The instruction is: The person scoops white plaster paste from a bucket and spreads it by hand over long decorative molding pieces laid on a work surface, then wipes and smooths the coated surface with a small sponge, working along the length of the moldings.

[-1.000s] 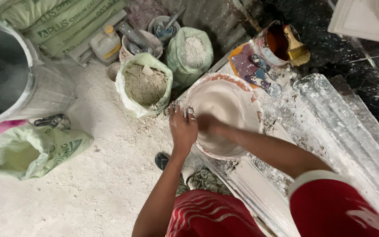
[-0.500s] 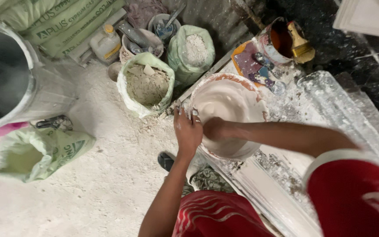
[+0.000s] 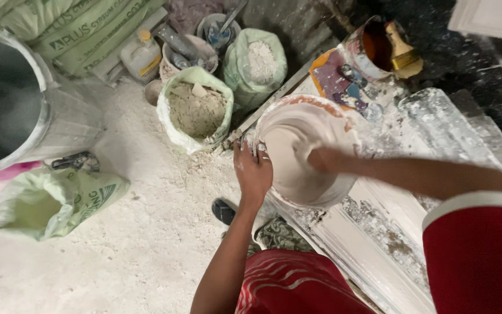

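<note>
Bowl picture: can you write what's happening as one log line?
left hand grips rim of white bowl | right hand dipped in the pale wet mix | open sack of grey powder beside bowl

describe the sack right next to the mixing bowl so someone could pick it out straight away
Start at the big white bowl that the left hand grips by its rim. Just left of it, on the dusty floor, stands an open pale-green sack. Its fill is greyish-tan and lumpy, while the neighbouring sack behind holds bright white powder.

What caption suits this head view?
Left hand steadies a round white plaster-coated basin while the right hand reaches into its pale wet mix.
</note>
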